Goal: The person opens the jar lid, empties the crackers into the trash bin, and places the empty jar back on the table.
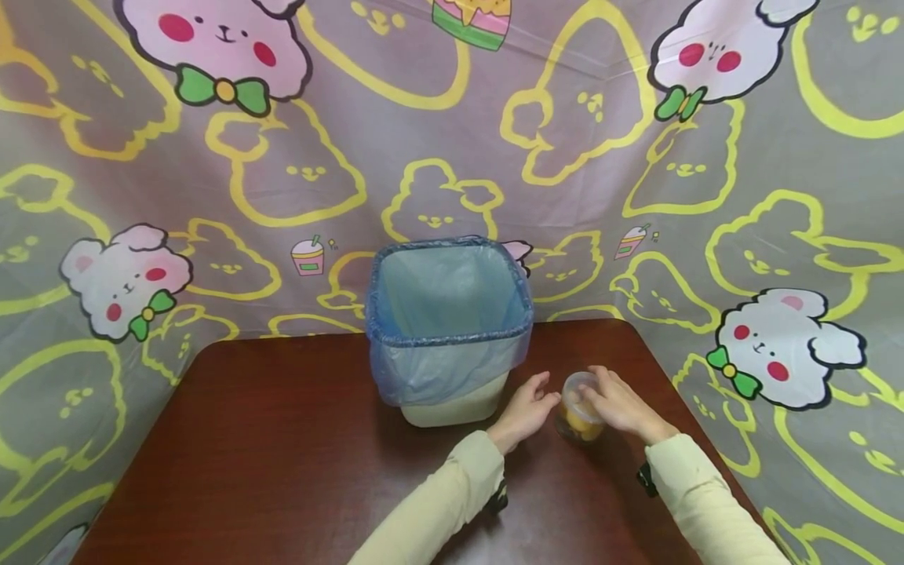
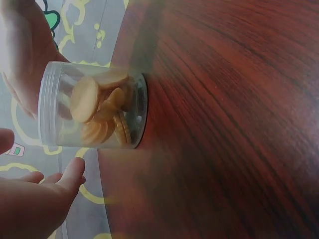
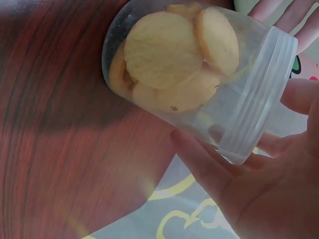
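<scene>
A clear plastic jar (image 1: pixel 581 416) with a translucent screw lid (image 3: pixel 261 94) is at the right side of the table. Round, golden-brown cookies (image 2: pixel 94 107) lie inside it, some with ridged edges. My right hand (image 1: pixel 625 404) holds the jar near its top, fingers along the side and thumb by the lid. Part of that grip is hidden behind the jar. Just left of the jar, my left hand (image 1: pixel 526 412) has its fingers extended toward the lid, holding nothing. In the left wrist view, a small gap shows between the left hand (image 2: pixel 40 201) and the jar.
A pale bin (image 1: pixel 452 412) lined with a blue plastic bag (image 1: pixel 452 369) stands at the back middle of the dark red-brown wooden table (image 1: pixel 282 455). Cartoon-printed cloth (image 1: pixel 551 204) hangs behind and along both sides. Dark wrist straps show at both sleeves.
</scene>
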`<state>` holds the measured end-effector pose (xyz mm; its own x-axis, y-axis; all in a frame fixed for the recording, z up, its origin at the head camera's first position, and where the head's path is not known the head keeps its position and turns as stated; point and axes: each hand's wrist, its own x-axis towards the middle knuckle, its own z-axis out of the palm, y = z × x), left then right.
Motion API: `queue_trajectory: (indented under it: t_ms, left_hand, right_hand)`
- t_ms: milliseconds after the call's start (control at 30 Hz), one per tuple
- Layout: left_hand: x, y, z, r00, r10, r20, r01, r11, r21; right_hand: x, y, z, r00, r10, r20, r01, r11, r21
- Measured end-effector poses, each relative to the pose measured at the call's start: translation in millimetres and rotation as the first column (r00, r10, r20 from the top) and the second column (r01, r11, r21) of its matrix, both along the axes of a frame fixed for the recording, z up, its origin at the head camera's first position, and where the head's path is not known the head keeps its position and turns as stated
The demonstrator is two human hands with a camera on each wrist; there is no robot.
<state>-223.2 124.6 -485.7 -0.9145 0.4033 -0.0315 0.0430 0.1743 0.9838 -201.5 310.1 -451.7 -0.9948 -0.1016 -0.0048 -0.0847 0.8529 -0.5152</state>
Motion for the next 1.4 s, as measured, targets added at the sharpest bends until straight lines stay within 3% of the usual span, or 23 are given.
queue_trajectory:
  t_ms: [333,1400]
  left_hand:
    - [2.5,6.8,-3.7,0.999,-0.034,-0.01,0.034,0.999,-0.016]
    - [8.5,9.1,-4.4,0.999,-0.041,-0.003,0.041,0.999,-0.033]
  right_hand:
    - [-2.3,0,-2.1,0.999,0.01,-0.033,-0.009,1.0,0.015]
    - [-0.3,-2,-2.1,0.998,0.05,-0.041,-0.049,0.998,0.036]
